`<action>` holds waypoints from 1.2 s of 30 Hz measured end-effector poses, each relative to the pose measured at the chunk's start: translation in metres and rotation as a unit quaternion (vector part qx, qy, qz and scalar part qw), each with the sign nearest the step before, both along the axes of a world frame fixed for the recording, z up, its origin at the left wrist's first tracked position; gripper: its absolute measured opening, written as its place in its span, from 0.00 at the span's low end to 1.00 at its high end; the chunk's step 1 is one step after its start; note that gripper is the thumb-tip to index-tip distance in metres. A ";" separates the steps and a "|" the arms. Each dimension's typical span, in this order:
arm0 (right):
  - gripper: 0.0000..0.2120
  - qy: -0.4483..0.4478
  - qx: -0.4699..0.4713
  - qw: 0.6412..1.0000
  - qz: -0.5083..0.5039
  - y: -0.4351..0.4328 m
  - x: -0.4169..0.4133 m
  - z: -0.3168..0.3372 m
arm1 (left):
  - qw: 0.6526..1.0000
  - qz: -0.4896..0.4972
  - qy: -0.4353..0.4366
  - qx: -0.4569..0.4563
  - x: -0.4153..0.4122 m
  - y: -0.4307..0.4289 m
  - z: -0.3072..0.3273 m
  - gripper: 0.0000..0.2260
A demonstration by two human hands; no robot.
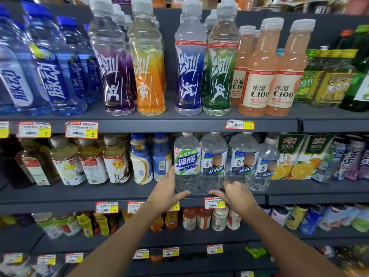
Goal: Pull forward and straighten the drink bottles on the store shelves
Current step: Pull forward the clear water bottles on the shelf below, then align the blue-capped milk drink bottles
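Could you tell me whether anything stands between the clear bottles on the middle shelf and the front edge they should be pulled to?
Nothing visible does. The green-labelled clear bottle already stands at the shelf lip, with the left hand wrapped around its base. The right hand rests at the base of the blue-labelled bottle beside it.

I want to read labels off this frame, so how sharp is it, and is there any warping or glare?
Head view: centre sharp, so the green-labelled clear bottle held by the left hand reads clearly, and the right hand is crisp; the blue bottles at far left and the cans at lower right are smeared; wide-angle bending bows the shelf edge; lighting is even, with no strong glare.
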State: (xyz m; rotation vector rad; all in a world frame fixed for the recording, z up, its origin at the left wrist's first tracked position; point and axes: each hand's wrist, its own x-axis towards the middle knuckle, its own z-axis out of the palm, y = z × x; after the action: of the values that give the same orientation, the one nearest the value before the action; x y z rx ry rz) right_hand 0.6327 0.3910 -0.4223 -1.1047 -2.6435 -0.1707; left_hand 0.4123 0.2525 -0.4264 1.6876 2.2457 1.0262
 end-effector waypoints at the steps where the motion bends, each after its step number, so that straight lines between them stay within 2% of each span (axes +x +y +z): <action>1: 0.31 -0.001 0.014 1.000 -0.007 -0.002 0.001 0.000 | 1.000 0.001 -0.003 -0.004 0.002 0.000 0.001 0.44; 5: 0.30 0.023 0.064 0.998 -0.005 -0.013 0.001 0.000 | 0.999 0.017 -0.033 0.001 0.005 -0.009 0.005 0.42; 7: 0.29 0.073 0.096 0.993 0.016 -0.022 -0.001 -0.003 | 0.999 0.038 -0.009 0.026 0.002 -0.021 0.007 0.35; 9: 0.29 0.120 0.084 0.989 0.034 -0.035 -0.008 -0.006 | 0.995 0.076 0.013 0.065 -0.006 -0.034 0.007 0.27; 11: 0.28 0.160 0.077 0.982 0.058 -0.050 -0.022 -0.009 | 0.987 0.122 -0.008 0.107 -0.015 -0.045 0.008 0.19; 13: 0.25 0.183 0.056 0.978 0.079 -0.067 -0.042 -0.006 | 0.976 0.167 -0.033 0.133 -0.021 -0.056 0.010 0.17; 18: 0.19 0.210 -0.032 0.971 0.113 -0.106 -0.099 0.004 | 0.959 0.256 -0.035 0.119 -0.035 -0.075 0.007 0.20; 20: 0.20 0.198 -0.074 0.972 0.105 -0.115 -0.122 0.008 | 0.955 0.279 -0.027 0.101 -0.042 -0.078 0.008 0.21; 23: 0.26 0.209 -0.139 0.967 0.036 -0.129 -0.153 0.011 | 0.953 0.300 -0.016 0.044 -0.052 -0.077 0.007 0.24; 27: 0.32 0.244 -0.175 0.951 -0.069 -0.134 -0.186 0.012 | 0.957 0.289 0.001 -0.015 -0.070 -0.067 0.012 0.30; 31: 0.28 0.286 -0.203 0.924 -0.150 -0.132 -0.204 0.010 | 0.965 0.259 -0.009 -0.036 -0.083 -0.061 0.011 0.26; 36: 0.31 0.296 -0.210 0.913 -0.188 -0.128 -0.219 0.009 | 0.971 0.232 0.031 -0.050 -0.094 -0.054 0.008 0.33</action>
State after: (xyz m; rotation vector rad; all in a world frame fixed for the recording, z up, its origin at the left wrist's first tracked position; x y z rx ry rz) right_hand 0.4133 0.2629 -0.4137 -1.4981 -1.9440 0.5968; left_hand 0.3187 0.1984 -0.4186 1.1936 2.7559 0.9285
